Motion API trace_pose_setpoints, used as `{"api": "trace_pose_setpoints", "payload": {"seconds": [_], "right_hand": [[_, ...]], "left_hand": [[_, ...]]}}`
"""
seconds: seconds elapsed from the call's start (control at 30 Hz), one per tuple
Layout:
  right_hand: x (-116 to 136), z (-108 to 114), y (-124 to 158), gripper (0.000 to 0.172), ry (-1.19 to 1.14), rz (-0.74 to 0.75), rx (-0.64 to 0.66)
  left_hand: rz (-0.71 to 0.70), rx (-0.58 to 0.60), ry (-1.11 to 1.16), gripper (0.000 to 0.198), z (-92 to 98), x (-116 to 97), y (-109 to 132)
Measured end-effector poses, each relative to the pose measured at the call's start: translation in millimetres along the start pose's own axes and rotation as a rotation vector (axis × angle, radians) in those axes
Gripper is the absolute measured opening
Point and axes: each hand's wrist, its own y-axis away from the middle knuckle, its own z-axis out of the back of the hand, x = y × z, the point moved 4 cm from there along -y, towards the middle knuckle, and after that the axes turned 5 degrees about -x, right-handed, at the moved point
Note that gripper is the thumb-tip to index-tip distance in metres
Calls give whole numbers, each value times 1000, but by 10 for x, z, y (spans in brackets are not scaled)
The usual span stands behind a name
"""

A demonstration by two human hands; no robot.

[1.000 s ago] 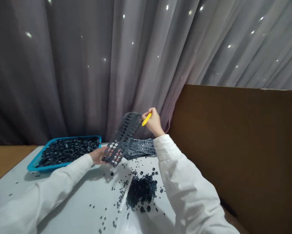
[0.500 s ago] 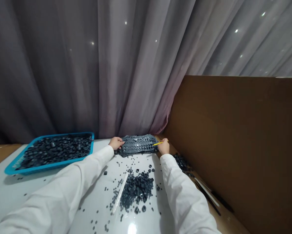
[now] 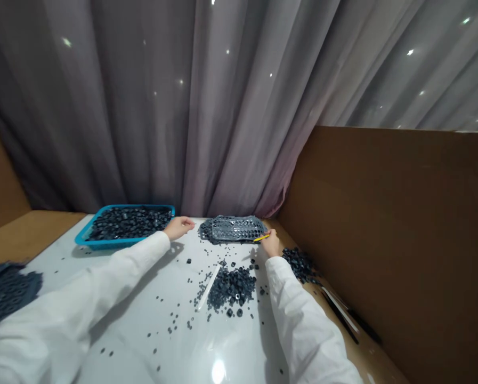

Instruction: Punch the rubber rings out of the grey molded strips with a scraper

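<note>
A stack of dark perforated rubber sheets (image 3: 235,229) lies at the far edge of the white table (image 3: 135,298), against the curtain. My right hand (image 3: 270,245) rests at the stack's right end, closed on a small yellow tool (image 3: 261,237). My left hand (image 3: 178,226) hovers left of the stack with fingers loosely extended, holding nothing, close to the blue tray (image 3: 124,224) filled with small black rubber pieces. A heap of the same black pieces (image 3: 233,288) sits between my arms, beside a white stick (image 3: 208,288).
A brown cardboard wall (image 3: 390,234) closes off the right side, with another pile of black pieces (image 3: 300,264) and thin rods (image 3: 340,309) at its foot. More dark perforated sheets (image 3: 5,293) lie at the left edge. Loose pieces dot the table.
The perforated sheet I held up a second ago now lies on the stack. My left hand has let go and drawn left toward the tray. The view has shifted left.
</note>
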Motion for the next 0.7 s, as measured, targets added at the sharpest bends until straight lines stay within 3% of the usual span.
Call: {"api": "trace_pose_setpoints", "payload": {"seconds": [0.1,0.17,0.27,0.37,0.43,0.5,0.63,0.7], "right_hand": [[154,8,146,21,-54,53,37],[354,-27,292,21,-106,109,85],[816,-161,618,20,-212,229,192],[1408,-401,1164,21,-346,369,361],[1818,-587,1701,20,-468,488,544],[2173,-757,2338,20,-551,596,746],[2637,-1016,3577,25,-549,734,1146],[2778,-1083,4001,29,-530,785,1223]], "left_hand": [[-41,48,-36,31,568,79,643],[-99,61,-260,37,993,221,1165],[-10,-77,-698,46,1642,603,2022],[220,-234,-1036,65,2103,1053,2851],[257,-271,-1072,66,2225,1293,3256],[137,-301,-1026,53,2242,1424,3484],[-34,-353,-939,30,2190,1461,3578],[-54,-369,-910,26,2174,1411,3555]]}}
